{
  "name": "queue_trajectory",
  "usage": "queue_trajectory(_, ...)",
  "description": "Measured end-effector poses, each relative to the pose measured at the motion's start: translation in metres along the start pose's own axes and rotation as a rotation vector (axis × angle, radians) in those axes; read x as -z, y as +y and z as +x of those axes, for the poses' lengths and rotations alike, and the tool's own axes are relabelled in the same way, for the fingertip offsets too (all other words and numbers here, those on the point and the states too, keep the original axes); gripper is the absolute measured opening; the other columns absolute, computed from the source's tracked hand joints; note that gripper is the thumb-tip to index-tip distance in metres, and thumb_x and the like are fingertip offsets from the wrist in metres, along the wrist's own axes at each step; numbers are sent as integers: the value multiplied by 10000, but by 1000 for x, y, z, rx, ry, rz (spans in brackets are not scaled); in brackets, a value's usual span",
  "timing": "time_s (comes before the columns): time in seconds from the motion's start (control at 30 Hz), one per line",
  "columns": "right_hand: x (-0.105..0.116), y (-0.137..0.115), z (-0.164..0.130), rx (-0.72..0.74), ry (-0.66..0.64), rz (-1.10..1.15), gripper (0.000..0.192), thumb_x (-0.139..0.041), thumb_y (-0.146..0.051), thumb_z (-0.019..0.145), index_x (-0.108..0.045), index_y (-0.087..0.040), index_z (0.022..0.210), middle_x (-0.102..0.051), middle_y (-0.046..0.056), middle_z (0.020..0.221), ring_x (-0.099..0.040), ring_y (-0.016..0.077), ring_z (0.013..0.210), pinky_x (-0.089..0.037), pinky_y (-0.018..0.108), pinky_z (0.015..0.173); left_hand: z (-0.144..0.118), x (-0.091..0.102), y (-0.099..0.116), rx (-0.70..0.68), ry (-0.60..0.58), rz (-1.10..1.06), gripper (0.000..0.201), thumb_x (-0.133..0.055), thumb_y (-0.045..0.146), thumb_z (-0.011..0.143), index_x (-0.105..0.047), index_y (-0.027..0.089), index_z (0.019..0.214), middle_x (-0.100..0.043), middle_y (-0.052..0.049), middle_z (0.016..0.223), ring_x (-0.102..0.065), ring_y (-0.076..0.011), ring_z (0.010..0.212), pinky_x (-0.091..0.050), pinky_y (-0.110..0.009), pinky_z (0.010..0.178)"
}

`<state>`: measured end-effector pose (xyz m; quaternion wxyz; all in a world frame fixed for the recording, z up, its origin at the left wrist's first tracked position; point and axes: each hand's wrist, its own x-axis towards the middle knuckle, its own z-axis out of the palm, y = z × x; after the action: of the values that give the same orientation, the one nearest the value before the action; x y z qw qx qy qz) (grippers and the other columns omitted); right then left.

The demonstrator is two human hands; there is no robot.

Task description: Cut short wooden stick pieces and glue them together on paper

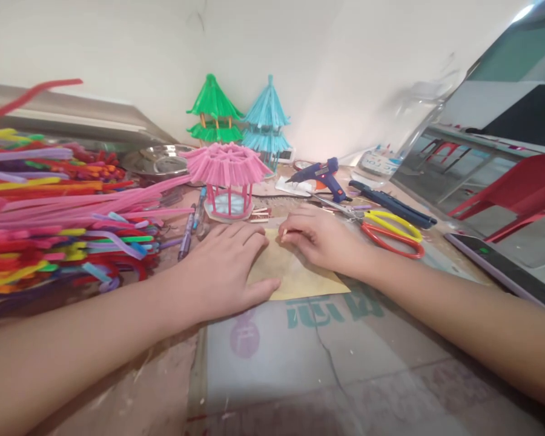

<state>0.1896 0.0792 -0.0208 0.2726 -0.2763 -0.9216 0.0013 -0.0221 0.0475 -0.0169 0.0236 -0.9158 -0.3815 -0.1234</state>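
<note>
My left hand [229, 266] lies flat with its fingers out and the thumb apart, pressing on a yellow sheet [306, 281] on the table. Over the same sheet my right hand [311, 236] is closed in a pinch. A small pale wooden stick [284, 235] shows its tip between thumb and fingers; the rest of it is hidden. Just beyond the hands stands a small pavilion [227, 172] with a pink pipe-cleaner roof and pink posts. Short wooden sticks [260, 213] lie beside its base.
Many coloured pipe cleaners [63, 224] heap at the left. Green [213, 103] and blue [269, 115] pavilions stand by the wall. A glue gun [320, 177], scissors [390, 233], a dark-handled tool [393, 204] and a clear jug [404, 139] are behind my right hand. A phone [504, 269] lies right.
</note>
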Motion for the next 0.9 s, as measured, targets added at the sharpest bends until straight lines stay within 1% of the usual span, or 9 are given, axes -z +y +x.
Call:
queue_trajectory(0.13,2,-1,-1,46,-39,82,186,-522,-161,938,-644,-177,799,-663,34,741,-574,175,729,-427,299,700,0,0,-1,-1,-5,4,436,-538,506,863,-609,149,1103,-633,-138,1229,-551,-324,1195,-417,-481,1005)
queue_trajectory(0.27,3,0,-2,33,-8,8,190,-532,-161,932,-654,-171,786,-674,40,716,-577,186,725,-418,322,719,0,1,0,9,-17,15,464,-541,510,861,-606,129,1118,-629,-156,1232,-561,-327,1177,-419,-485,1000)
queue_trajectory(0.4,2,3,-3,60,-21,61,197,-534,-180,939,-670,-174,795,-687,45,743,-586,185,741,-423,313,708,0,1,-1,3,-18,15,472,-541,515,859,-614,123,1112,-629,-160,1232,-564,-327,1172,-418,-484,1002)
queue_trajectory(0.53,2,5,-3,20,24,7,179,-560,-142,912,-666,-164,769,-686,44,700,-576,190,712,-414,332,720,-1,1,-1,4,-15,20,470,-539,514,862,-614,122,1110,-633,-161,1220,-561,-333,1177,-416,-490,1004)
queue_trajectory(0.67,1,4,-3,39,-14,131,182,-560,-174,933,-680,-173,796,-690,40,747,-586,174,739,-431,307,717,-1,0,-1,1,-5,5,445,-536,512,863,-613,142,1099,-637,-146,1216,-551,-329,1194,-421,-484,1005)
queue_trajectory(0.8,1,6,-2,7,-4,49,158,-569,-143,914,-676,-168,800,-684,38,726,-584,183,731,-424,334,746,-1,0,-2,6,7,10,450,-526,512,870,-608,138,1106,-640,-150,1202,-556,-332,1183,-424,-498,1003)
queue_trajectory(0.9,1,-1,-2,-7,-2,96,152,-570,-144,913,-676,-162,806,-670,42,720,-581,180,727,-430,310,705,-1,1,-1,5,11,-7,438,-538,508,864,-615,143,1094,-639,-148,1200,-563,-330,1174,-425,-497,1004)
